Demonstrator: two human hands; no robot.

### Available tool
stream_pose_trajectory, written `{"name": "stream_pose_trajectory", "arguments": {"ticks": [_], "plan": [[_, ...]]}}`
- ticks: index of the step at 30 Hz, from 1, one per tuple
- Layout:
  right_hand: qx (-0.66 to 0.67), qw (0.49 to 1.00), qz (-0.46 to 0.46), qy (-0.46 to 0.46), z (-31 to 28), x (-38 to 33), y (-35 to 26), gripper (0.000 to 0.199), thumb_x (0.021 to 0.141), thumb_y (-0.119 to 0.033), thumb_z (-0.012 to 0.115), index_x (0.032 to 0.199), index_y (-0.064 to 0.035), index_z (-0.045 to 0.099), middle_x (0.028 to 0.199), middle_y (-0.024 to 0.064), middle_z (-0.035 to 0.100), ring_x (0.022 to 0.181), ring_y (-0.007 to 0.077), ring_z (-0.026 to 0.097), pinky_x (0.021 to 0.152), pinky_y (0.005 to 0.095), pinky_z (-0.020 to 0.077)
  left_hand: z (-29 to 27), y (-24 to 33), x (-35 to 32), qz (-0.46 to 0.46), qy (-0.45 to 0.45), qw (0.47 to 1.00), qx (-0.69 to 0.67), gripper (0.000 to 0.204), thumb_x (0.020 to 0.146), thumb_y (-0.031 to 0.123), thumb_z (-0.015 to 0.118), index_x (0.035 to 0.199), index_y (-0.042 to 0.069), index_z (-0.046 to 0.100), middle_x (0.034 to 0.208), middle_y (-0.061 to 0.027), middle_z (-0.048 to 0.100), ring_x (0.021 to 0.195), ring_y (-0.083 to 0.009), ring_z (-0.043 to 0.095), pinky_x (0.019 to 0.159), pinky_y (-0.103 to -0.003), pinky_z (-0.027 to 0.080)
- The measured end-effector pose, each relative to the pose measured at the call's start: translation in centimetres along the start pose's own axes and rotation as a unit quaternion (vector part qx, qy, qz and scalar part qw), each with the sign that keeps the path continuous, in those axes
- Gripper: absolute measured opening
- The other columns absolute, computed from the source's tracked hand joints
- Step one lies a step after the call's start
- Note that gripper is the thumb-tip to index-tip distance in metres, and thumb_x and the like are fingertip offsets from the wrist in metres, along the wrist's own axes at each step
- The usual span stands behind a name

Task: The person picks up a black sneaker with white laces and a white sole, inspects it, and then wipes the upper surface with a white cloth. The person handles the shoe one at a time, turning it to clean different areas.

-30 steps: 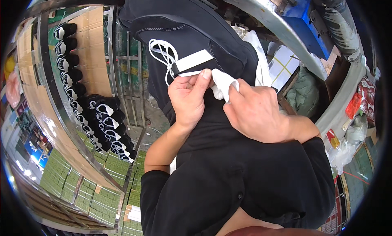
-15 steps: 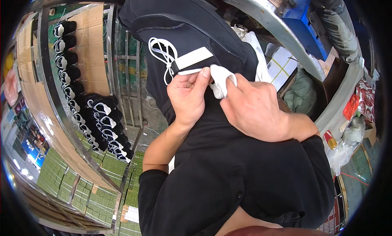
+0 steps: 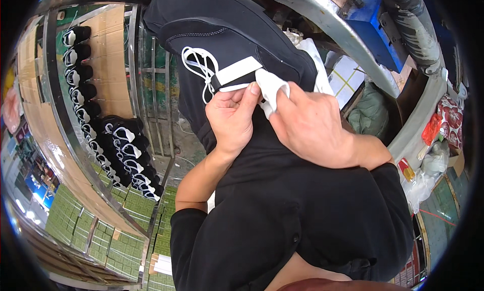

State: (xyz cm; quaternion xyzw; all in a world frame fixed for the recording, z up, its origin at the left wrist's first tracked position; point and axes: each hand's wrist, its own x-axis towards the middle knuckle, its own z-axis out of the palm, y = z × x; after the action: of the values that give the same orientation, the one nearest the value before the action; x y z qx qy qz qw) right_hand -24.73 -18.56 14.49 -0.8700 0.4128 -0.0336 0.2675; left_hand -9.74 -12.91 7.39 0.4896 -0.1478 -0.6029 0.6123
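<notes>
Above my lap, my left hand pinches a flat white bar-shaped piece by its near white edge, between thumb and fingers. A dark band runs between its two white strips. At its left end hangs a looped, tied white cord. My right hand is closed on a crumpled white cloth, which reaches the right end of the piece beside my left thumb. Exactly where cloth and piece touch is hidden. Dark trousers lie beneath both hands.
At left, a metal-framed rack holds rows of black-and-white pieces on cardboard. Right of me stand a curved pale metal frame, a blue machine part, a dark green bag and clear plastic bags.
My right hand and the cloth have shifted slightly up and left along the end of the white piece. My left hand keeps its pinch, nearly still.
</notes>
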Motion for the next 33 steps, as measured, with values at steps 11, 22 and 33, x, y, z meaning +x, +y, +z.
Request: {"name": "stream_pose_trajectory", "arguments": {"ticks": [11,22,33], "plan": [[0.051,0.998,-0.020,0.007,-1.2,-0.7,0.5,0.030,0.078,-0.013,0.074,0.102,0.0016,0.065,0.077,0.0096,0.059,0.052,0.0238,0.062,0.048,0.0358,0.0492,-0.7,0.0,0.4,-0.009,0.008,1.000,-0.002,0.017,0.097,0.002,0.068,0.111,-0.007,0.069,0.099,-0.0113,0.075,0.088,-0.0126,0.070,0.082,-0.027,0.055],[0.208,0.956,0.027,0.206,-1.0,0.7,4.7,0.021,0.087,0.000,0.070,0.106,0.0078,0.068,0.078,0.0121,0.066,0.059,0.0181,0.059,0.055,0.0304,0.0458,-6.7,7.6,3.6,-0.129,-0.108,0.983,0.079,0.031,0.094,0.014,0.068,0.118,-0.005,0.067,0.109,-0.0081,0.072,0.101,-0.0120,0.066,0.090,-0.027,0.051],[0.115,0.983,-0.106,0.097,2.5,1.8,4.4,0.028,0.077,0.006,0.071,0.104,0.0068,0.066,0.083,0.0138,0.067,0.060,0.0289,0.065,0.053,0.0355,0.0505,-4.8,4.5,3.7,-0.143,-0.064,0.983,0.098,0.018,0.093,0.012,0.075,0.107,0.001,0.069,0.098,-0.0017,0.071,0.090,-0.0066,0.064,0.080,-0.024,0.052]]}}
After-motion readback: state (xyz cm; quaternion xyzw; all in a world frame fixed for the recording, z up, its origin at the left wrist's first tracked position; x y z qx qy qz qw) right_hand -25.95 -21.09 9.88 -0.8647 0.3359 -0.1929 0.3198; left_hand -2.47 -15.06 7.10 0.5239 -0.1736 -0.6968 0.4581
